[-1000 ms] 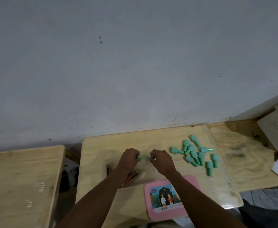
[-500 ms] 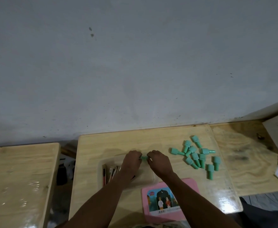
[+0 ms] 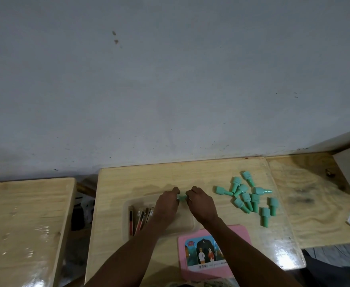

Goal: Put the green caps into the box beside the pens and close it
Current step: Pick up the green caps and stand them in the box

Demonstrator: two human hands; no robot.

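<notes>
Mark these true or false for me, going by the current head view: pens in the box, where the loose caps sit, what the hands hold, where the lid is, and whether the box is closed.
1. Pens lie in the left part of the clear plastic box. True.
2. The loose green plastic caps lie left of the box. False: they lie to its right on the wooden table.
3. The left hand and right hand meet over the box on a small green cap. True.
4. The pink lid with a picture label is fitted on the box. False: it lies on the table nearer the person.
5. The box is closed. False: it is open.
</notes>
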